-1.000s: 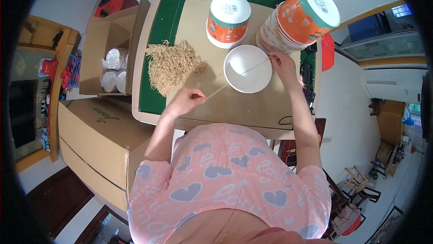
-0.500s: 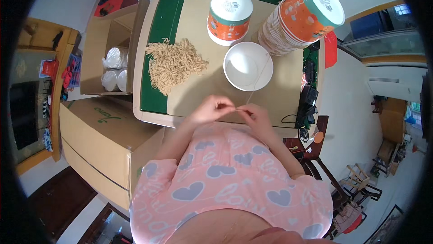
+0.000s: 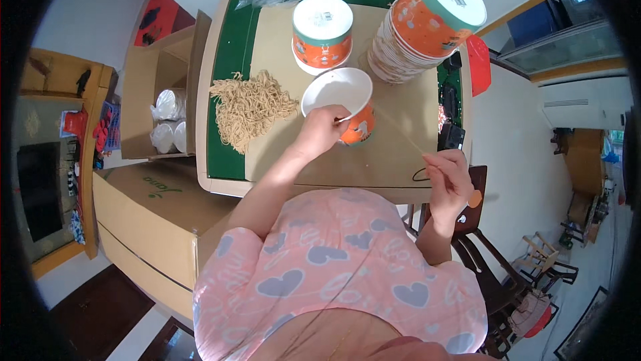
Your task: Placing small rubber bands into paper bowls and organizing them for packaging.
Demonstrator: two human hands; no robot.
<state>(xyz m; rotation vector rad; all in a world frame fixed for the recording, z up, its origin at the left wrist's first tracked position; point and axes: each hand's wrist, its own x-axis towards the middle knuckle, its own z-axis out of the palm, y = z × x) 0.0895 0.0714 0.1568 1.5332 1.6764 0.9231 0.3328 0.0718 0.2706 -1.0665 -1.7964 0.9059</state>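
Fingers (image 3: 314,135) of your left hand (image 3: 320,130) grip the tilted cup (image 3: 344,104); right hand (image 3: 449,177) pinches thin chopsticks (image 3: 400,135). Cup may tip off the tabletop (image 3: 394,160).

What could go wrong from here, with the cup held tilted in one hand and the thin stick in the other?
The left hand grips the white-and-orange cup by its rim, tilted; it might slip or tip. The thin stick pinched in the right hand looks slender and could snap or poke the cup. The leaning cup stack nearby could be knocked.
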